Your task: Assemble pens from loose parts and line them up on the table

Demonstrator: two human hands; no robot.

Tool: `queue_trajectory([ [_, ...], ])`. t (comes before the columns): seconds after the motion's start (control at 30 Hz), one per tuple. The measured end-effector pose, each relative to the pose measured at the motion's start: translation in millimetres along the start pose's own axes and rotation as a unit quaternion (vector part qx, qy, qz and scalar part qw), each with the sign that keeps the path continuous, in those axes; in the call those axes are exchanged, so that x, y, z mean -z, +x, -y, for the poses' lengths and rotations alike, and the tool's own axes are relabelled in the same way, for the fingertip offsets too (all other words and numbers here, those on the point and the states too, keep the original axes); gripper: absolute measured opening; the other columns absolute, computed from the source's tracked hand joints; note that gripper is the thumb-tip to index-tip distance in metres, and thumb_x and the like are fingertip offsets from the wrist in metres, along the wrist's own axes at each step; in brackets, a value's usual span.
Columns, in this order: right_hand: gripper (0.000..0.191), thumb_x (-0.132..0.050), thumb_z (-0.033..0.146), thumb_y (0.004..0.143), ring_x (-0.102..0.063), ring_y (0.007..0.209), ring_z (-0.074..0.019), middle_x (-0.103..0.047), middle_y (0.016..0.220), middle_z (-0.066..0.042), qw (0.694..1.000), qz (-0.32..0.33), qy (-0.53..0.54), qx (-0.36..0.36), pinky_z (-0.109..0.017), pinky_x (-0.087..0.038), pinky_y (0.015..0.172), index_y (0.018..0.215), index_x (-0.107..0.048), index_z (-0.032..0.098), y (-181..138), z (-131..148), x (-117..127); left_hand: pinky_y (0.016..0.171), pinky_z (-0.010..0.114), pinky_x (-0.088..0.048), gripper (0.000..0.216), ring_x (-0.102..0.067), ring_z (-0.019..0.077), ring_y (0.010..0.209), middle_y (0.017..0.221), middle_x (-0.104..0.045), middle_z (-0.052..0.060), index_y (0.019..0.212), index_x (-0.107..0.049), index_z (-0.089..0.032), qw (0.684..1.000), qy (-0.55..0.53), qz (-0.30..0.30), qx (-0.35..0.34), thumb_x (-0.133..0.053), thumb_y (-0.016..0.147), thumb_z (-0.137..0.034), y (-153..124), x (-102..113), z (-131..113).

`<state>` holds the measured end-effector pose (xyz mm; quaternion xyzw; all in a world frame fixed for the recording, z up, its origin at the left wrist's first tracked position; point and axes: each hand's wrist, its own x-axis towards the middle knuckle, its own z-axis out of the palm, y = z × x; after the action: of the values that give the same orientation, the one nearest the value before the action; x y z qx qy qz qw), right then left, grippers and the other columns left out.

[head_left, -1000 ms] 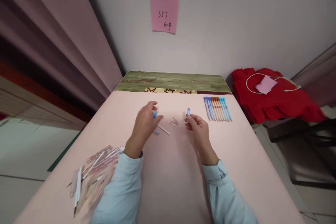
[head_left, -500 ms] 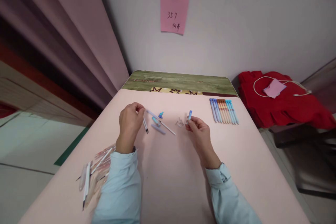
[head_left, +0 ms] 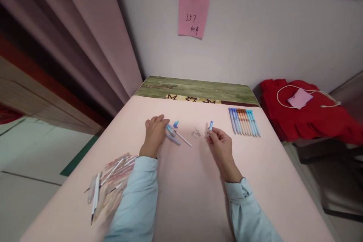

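My right hand is closed, pinching a short blue pen barrel piece upright between thumb and fingers. My left hand lies low over the table with its fingers apart, the fingertips at a small group of pen parts. In that group are a pale blue-violet barrel, a light blue piece partly under the fingers, and a white refill. A small blue topper sits just behind them. Between my hands is a little pile of clear small parts.
A row of finished-looking pens in blue, brown and light blue lies at the right. Loose refills and clear barrels are heaped at the left, beside my left sleeve. A red cloth with a white cable lies beyond the table's right edge.
My left hand has come down and right onto the pen parts, its pinch loosened. Dark-tipped refills seen beneath it are now hidden. My right hand still holds the blue piece.
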<state>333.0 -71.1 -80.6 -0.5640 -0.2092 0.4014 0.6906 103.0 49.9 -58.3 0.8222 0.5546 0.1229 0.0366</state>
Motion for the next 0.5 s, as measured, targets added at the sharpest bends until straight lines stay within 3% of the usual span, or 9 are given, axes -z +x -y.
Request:
queue_trajectory([
  [0.23, 0.032, -0.076, 0.041, 0.071, -0.052, 0.056, -0.0116, -0.063, 0.064, 0.001, 0.999, 0.035, -0.041, 0.006, -0.024, -0.039, 0.053, 0.091, -0.072, 0.017, 0.2, -3.6, 2.7, 0.106, 0.049, -0.027, 0.030, -0.054, 0.0279, 0.118, 0.124, -0.068, 0.009, 0.102, -0.071, -0.023, 0.999, -0.017, -0.032, -0.003, -0.048, 0.086, -0.011, 2.1, -0.1, 4.1],
  [0.5, 0.032, -0.074, 0.041, 0.073, -0.052, 0.056, -0.0125, -0.062, 0.063, 0.000, 0.997, 0.038, -0.064, 0.026, -0.025, -0.040, 0.053, 0.093, -0.073, 0.016, 1.1, -5.9, 4.4, 0.107, 0.054, -0.024, 0.028, -0.058, 0.0287, 0.110, 0.104, -0.073, 0.010, 0.098, -0.068, -0.023, 0.999, -0.042, -0.019, 0.011, -0.046, 0.084, -0.010, 1.2, 2.8, 3.3],
])
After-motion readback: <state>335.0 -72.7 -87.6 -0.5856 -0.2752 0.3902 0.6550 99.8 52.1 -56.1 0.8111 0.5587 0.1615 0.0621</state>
